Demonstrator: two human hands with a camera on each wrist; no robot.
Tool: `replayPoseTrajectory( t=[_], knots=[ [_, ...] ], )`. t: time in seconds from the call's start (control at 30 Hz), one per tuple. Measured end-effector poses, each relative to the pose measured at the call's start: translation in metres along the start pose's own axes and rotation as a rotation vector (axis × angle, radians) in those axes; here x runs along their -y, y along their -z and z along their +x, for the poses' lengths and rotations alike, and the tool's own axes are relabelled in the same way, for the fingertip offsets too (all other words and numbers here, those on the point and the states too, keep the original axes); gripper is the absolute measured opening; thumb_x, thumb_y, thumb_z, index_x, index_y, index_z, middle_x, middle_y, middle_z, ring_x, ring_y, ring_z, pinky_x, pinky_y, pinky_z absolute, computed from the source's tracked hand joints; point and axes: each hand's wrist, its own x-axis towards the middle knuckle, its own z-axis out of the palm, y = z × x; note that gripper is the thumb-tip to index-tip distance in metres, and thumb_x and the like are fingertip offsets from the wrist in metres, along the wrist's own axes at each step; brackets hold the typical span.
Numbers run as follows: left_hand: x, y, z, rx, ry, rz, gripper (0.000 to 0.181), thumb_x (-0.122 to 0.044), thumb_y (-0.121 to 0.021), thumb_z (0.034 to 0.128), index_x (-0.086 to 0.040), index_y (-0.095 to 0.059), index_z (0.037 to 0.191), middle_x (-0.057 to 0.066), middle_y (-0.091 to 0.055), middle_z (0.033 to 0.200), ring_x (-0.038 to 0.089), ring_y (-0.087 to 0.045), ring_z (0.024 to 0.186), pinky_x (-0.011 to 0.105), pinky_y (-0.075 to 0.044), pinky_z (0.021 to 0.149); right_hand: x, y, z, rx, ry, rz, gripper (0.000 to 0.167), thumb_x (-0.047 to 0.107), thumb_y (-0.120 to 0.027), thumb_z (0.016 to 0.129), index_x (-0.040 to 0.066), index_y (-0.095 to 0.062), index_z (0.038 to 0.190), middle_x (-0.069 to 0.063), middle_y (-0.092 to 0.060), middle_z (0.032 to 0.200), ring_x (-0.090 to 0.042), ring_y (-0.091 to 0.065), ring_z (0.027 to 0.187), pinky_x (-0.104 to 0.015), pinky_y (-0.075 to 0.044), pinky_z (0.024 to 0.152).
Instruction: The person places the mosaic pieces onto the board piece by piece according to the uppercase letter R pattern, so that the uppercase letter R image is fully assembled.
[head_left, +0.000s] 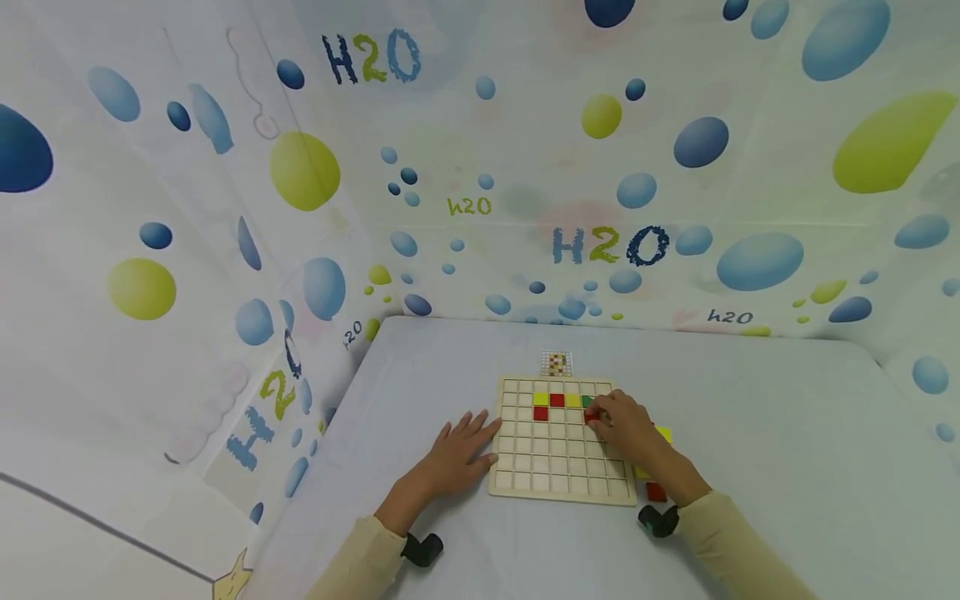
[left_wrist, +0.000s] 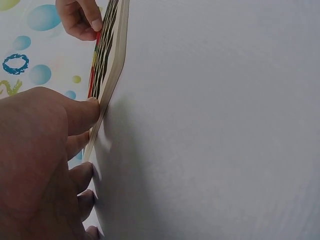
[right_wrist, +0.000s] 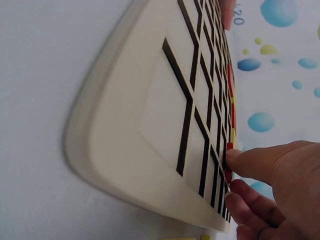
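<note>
Presumably, the square wooden board (head_left: 558, 447) is steadied by the spread left hand (head_left: 456, 458), a red square tile (head_left: 588, 416) pinched in the right hand (head_left: 627, 427).

- Red tile (head_left: 591, 416) at the fingertips of the right hand (head_left: 626, 427): partly hidden.
- Loose tiles (head_left: 656, 492) behind those fingers: partly covered.
- Card (head_left: 557, 364) beyond them: pattern too small to read.
- Board (left_wrist: 119, 55) above the fingers of the left hand (left_wrist: 42, 145), left wrist view: cut off.

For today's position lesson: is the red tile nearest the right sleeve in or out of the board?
Out: the red tile lies beside the board, on the table.
</note>
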Motion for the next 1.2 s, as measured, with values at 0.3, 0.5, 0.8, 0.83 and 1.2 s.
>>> replayPoseTrajectory(
  t=[0.3, 0.5, 0.8, 0.83, 1.2],
  knots=[
    [-0.001, 0.000, 0.000, -0.002, 0.005, 0.008, 0.062, -0.037, -0.055, 0.1093, -0.021, -0.037, 0.166, 0.012, -0.029, 0.173, 0.040, -0.020, 0.162, 0.067, -0.016, 0.126, 0.004, 0.000, 0.000, 0.025, -0.019, 0.067, 0.013, 0.008, -0.074, 0.099, 0.009, -0.074, 0.112, -0.012, -0.062, 0.114, -0.025, -0.061, 0.100, -0.047, -0.055, 0.091],
    [-0.002, 0.001, 0.000, 0.001, 0.002, 0.004, 0.061, -0.036, -0.055, 0.1093, -0.021, -0.037, 0.166, 0.012, -0.029, 0.173, 0.041, -0.020, 0.162, 0.068, -0.016, 0.126, -0.002, 0.011, -0.007, 0.013, -0.045, 0.093, 0.017, 0.013, -0.072, 0.101, 0.008, -0.073, 0.118, -0.017, -0.060, 0.125, -0.032, -0.063, 0.108, -0.052, -0.056, 0.093],
    [-0.002, 0.002, 0.000, 0.004, 0.007, 0.007, 0.062, -0.036, -0.055, 0.1091, -0.021, -0.037, 0.166, 0.012, -0.030, 0.173, 0.041, -0.020, 0.162, 0.067, -0.016, 0.126, -0.039, 0.057, -0.026, 0.094, -0.222, 0.059, 0.047, 0.022, -0.073, 0.100, -0.001, -0.056, 0.137, -0.030, -0.054, 0.134, -0.043, -0.058, 0.120, -0.058, -0.056, 0.099],
    [-0.002, 0.002, 0.000, 0.003, 0.008, 0.007, 0.062, -0.036, -0.055, 0.1091, -0.020, -0.037, 0.166, 0.012, -0.030, 0.173, 0.041, -0.020, 0.162, 0.067, -0.016, 0.126, -0.043, 0.062, -0.028, 0.114, -0.242, 0.057, 0.049, 0.022, -0.074, 0.099, -0.003, -0.055, 0.137, -0.031, -0.053, 0.133, -0.044, -0.057, 0.118, -0.059, -0.056, 0.099],
    [-0.003, 0.002, 0.001, -0.002, 0.001, 0.000, 0.061, -0.036, -0.055, 0.1089, -0.020, -0.038, 0.166, 0.013, -0.030, 0.173, 0.041, -0.021, 0.161, 0.068, -0.017, 0.126, -0.071, 0.067, -0.041, 0.187, -0.277, 0.044, 0.031, 0.014, -0.074, 0.095, -0.002, -0.063, 0.119, -0.024, -0.060, 0.115, -0.038, -0.057, 0.105, -0.056, -0.057, 0.096]
  ],
)
